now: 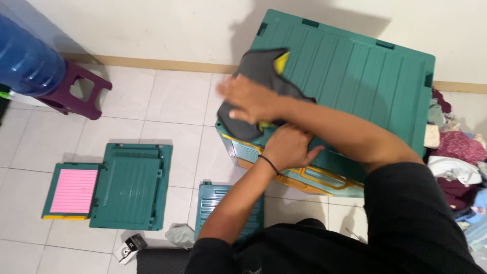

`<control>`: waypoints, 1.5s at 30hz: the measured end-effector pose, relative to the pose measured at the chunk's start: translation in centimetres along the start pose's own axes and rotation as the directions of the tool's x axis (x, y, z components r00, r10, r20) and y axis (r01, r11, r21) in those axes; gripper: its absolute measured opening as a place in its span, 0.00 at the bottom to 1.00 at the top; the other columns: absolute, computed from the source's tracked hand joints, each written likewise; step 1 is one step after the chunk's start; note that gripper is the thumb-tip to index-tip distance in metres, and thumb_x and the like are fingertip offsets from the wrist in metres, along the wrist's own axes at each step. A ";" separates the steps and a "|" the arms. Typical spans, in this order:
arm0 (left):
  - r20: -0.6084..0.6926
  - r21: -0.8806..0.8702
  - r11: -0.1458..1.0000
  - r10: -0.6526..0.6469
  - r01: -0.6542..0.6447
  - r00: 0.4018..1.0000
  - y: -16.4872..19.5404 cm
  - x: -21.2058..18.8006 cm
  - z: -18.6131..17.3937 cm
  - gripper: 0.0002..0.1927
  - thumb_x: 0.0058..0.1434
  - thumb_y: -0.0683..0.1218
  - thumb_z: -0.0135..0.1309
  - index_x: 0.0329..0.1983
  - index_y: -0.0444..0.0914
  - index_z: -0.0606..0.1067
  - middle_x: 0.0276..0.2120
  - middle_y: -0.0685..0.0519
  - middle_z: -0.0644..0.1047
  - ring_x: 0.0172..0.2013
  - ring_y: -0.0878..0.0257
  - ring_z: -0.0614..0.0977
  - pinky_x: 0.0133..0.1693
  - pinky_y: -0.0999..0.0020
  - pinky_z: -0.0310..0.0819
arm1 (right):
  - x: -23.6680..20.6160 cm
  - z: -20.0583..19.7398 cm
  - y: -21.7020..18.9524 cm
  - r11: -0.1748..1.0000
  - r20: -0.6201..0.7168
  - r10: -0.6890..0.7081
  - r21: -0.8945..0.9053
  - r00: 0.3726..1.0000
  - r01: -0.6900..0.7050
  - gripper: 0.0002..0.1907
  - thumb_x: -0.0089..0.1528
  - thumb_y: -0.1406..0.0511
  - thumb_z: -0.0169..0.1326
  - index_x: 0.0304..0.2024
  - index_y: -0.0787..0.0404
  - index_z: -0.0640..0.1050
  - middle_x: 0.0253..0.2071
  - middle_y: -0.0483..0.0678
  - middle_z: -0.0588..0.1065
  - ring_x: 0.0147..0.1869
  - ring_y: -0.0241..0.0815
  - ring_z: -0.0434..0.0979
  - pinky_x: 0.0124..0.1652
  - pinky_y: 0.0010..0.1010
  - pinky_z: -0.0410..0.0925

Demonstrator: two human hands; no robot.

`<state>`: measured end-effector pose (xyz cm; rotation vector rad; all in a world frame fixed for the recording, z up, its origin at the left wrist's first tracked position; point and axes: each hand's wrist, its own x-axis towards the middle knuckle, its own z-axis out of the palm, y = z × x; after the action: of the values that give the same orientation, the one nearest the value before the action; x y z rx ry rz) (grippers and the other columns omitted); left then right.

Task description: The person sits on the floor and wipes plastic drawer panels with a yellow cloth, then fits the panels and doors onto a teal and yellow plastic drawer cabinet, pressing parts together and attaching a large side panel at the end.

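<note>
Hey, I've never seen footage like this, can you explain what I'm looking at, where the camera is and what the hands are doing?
There is one picture, from a camera worn on a person's head, looking down at their own bare hands. No machine is involved. The right hand reaches across and presses flat on a grey cloth with yellow parts, which lies on the lid of a green crate. The left hand, with a black band at its wrist, rests at the crate's near edge beside the cloth. On the tiled floor lie loose green panels, one with a pink face. A clothes pile sits at the right, a blue water bottle top left.
</note>
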<state>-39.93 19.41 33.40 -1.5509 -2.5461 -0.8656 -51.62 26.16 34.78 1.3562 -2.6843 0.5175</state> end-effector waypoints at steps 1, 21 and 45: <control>0.061 -0.045 0.999 -0.025 0.028 0.998 0.2 0.0 0.2 0.27 0.66 0.59 0.51 0.60 0.37 0.76 0.56 0.44 0.78 0.59 0.47 0.77 0.63 0.54 0.68 | -0.9 0.5 -0.9 0.994 0.028 -0.091 0.060 0.995 0.089 0.35 0.72 0.50 0.43 0.74 0.65 0.60 0.78 0.57 0.55 0.82 0.62 0.46 0.73 0.59 0.43; 0.060 0.148 0.985 -0.096 0.086 0.994 1.0 -0.5 -1.7 0.77 0.29 0.76 0.69 0.68 0.20 0.54 0.69 0.27 0.57 0.71 0.38 0.57 0.70 0.50 0.45 | -28.0 -5.2 -4.0 0.773 0.051 0.611 -0.253 0.790 -0.582 0.39 0.63 0.51 0.48 0.72 0.62 0.59 0.76 0.62 0.52 0.79 0.68 0.45 0.70 0.61 0.44; -0.086 0.176 0.984 -0.019 0.034 0.996 1.2 -1.6 -1.4 0.79 0.26 0.82 0.62 0.76 0.34 0.52 0.76 0.36 0.46 0.76 0.41 0.44 0.70 0.29 0.33 | -17.1 -2.1 2.0 0.877 -0.050 0.449 -0.167 0.892 -0.451 0.41 0.63 0.54 0.51 0.73 0.68 0.59 0.76 0.64 0.54 0.79 0.68 0.50 0.71 0.59 0.46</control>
<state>-38.48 17.93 34.61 -1.4026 -2.5113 -0.6700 -43.03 41.01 32.29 0.6746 -2.9556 0.3056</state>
